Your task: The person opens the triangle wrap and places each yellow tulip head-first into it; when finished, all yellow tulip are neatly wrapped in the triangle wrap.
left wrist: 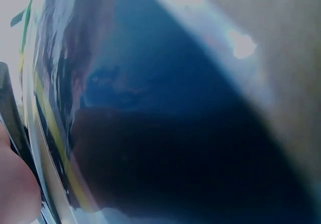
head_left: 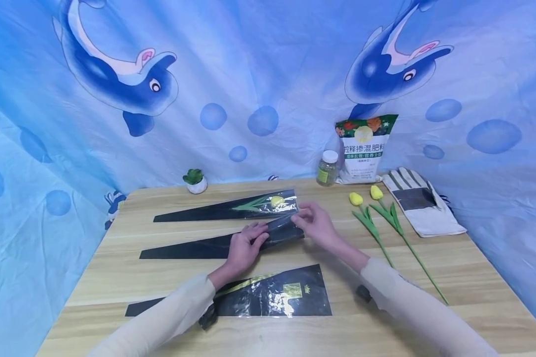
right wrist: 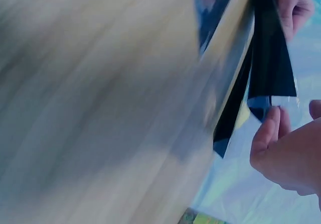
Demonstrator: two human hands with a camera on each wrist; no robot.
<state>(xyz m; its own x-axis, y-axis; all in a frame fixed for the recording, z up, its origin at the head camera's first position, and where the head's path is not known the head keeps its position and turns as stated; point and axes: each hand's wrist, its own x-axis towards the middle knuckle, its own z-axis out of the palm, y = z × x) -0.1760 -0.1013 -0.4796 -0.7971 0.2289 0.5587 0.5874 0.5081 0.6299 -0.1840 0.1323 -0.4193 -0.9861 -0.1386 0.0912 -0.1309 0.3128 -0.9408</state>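
My left hand (head_left: 246,248) holds the middle black flower sleeve (head_left: 192,246) partway along its length. At the sleeve's wide end, my right hand (head_left: 319,226) pinches the edge between thumb and fingers. The right wrist view shows this end of the black sleeve (right wrist: 271,58) lifted, with clear film by the fingertips. Behind it lies another black sleeve (head_left: 196,214) with a yellow tulip (head_left: 277,201) inside. A third black sleeve (head_left: 268,302), printed in gold, lies flat in front, partly under the left forearm. Close up, dark film fills most of the left wrist view.
Two yellow tulips (head_left: 369,225) with green stems lie on the wooden table (head_left: 339,327) to the right, beside a white glove (head_left: 422,203). At the back stand a fertilizer bag (head_left: 364,153), a lidded jar (head_left: 327,171) and a small potted plant (head_left: 196,183).
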